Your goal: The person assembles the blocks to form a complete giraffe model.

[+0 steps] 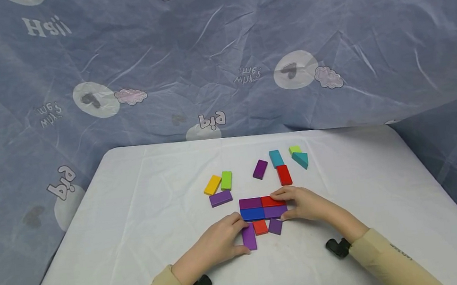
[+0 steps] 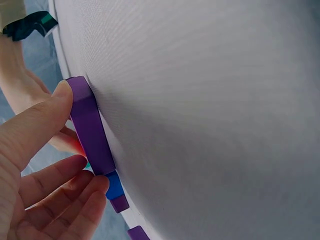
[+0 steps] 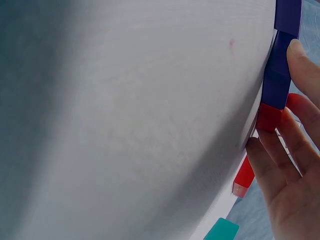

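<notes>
A purple rectangular block lies at the near left of a group of blocks. My left hand grips it lengthwise, thumb at the near end and fingertips at the far end. Beyond it, a blue block, a purple-magenta block, a red block and a violet block form a flush two-by-two rectangle. My right hand holds this rectangle's right end, fingers at the red block and thumb at the violet one. A small red block and a tilted small purple block sit just nearer.
Behind the left hand lie a yellow block, a green block and a purple block. Farther right are a dark purple block, a teal block, a red block and a teal triangle touching a lime block.
</notes>
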Action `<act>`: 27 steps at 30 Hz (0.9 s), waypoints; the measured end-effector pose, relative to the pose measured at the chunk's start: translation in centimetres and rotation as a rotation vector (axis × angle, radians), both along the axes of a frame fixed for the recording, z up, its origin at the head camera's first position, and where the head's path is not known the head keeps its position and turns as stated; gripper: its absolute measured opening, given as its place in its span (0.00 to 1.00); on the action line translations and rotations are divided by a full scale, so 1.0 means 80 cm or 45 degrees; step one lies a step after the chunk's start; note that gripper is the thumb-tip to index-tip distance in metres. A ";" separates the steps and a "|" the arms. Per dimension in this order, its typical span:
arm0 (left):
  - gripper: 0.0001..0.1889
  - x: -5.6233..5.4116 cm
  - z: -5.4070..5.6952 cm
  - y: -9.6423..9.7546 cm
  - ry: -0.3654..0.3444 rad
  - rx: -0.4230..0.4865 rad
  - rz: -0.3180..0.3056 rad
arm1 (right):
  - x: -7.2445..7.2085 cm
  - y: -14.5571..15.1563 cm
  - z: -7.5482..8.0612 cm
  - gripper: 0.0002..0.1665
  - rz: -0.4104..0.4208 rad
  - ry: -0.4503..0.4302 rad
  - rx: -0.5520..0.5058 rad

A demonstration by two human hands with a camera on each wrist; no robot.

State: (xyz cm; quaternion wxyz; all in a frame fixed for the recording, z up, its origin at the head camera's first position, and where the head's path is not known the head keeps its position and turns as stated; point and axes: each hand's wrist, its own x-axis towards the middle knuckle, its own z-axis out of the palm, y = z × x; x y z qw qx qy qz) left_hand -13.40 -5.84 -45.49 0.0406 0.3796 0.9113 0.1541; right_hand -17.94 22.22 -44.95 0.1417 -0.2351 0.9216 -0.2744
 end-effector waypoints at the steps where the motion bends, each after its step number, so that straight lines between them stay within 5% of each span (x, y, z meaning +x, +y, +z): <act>1: 0.30 0.000 0.000 0.000 -0.001 -0.001 0.003 | 0.000 0.000 0.000 0.34 -0.002 0.000 0.001; 15: 0.27 -0.002 0.002 0.003 0.038 0.069 0.018 | 0.000 0.001 0.000 0.34 -0.001 -0.003 0.002; 27: 0.15 -0.017 0.004 0.036 0.140 0.010 0.017 | -0.001 0.001 -0.001 0.34 0.001 0.005 0.001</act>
